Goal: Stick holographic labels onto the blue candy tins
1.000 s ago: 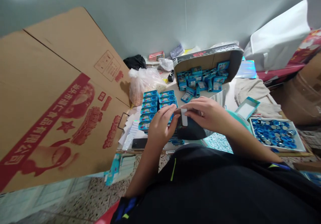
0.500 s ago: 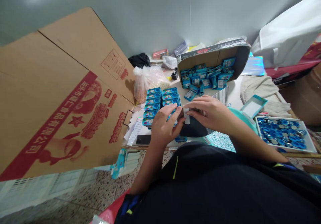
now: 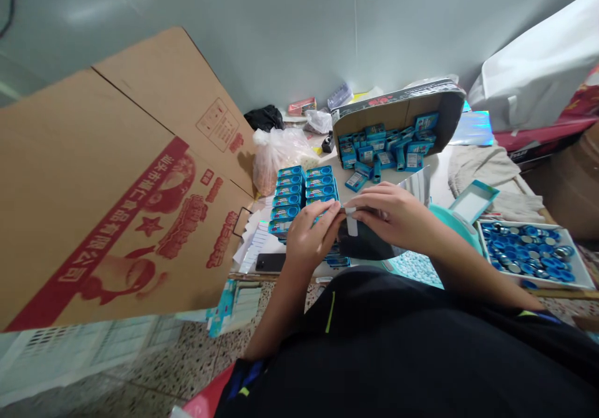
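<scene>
A thin, see-through plastic sheet (image 3: pixel 365 247), dark where it lies before the black shirt, spans the space below my hands. My right hand (image 3: pixel 397 215) is closed on its upper part, near a small white tab (image 3: pixel 352 224). My left hand (image 3: pixel 309 234) has fingers and thumb pressed together at the left edge, close to the right fingertips; exactly what lies in that pinch is partly hidden. Just beyond the left hand stand two stacked rows of blue small boxes (image 3: pixel 287 196). Under the right forearm, a turquoise basin (image 3: pixel 456 224) holds pale blue pellets (image 3: pixel 414 265).
An open carton (image 3: pixel 397 100) of loose blue boxes lies at the back. At right, a white tray (image 3: pixel 583 274) holds blue caps, with an open turquoise box (image 3: pixel 475 201) beside it. A large cardboard box (image 3: pixel 140 106) stands left. A black phone (image 3: pixel 270 262) lies near the front edge.
The view has shifted slightly. My left fingers have drawn closer together at the sheet's edge; the right hand keeps its grip.
</scene>
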